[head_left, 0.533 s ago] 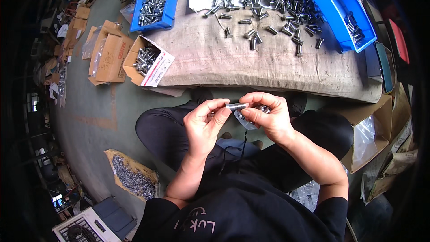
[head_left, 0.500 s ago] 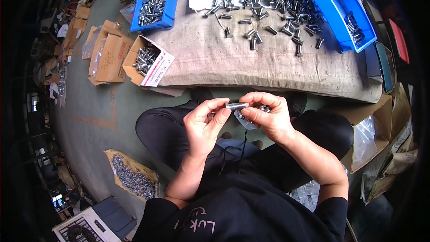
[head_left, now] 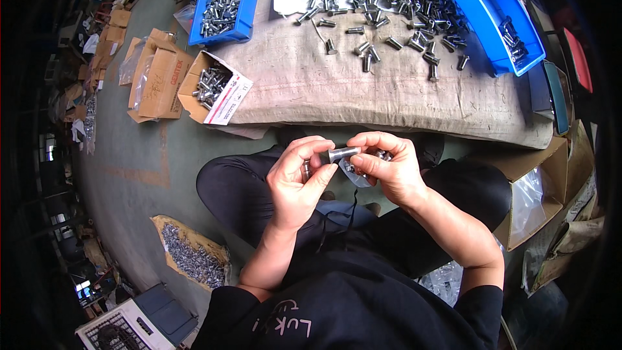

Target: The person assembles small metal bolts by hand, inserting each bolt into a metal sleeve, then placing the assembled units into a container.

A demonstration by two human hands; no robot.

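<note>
My left hand (head_left: 291, 178) now spreads its thumb and forefinger wider at the left end of the metal bolt (head_left: 345, 153), baring more of a second metal piece (head_left: 306, 170) inside my fingers.

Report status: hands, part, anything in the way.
Right hand pinching metal pin; left hand at its other end. Clear plastic at right hand. Nothing visibly blocking the pin.

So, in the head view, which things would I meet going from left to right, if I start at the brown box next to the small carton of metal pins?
Brown box → small carton → left hand → metal pin → right hand → long blue bin → flat red object.
</note>
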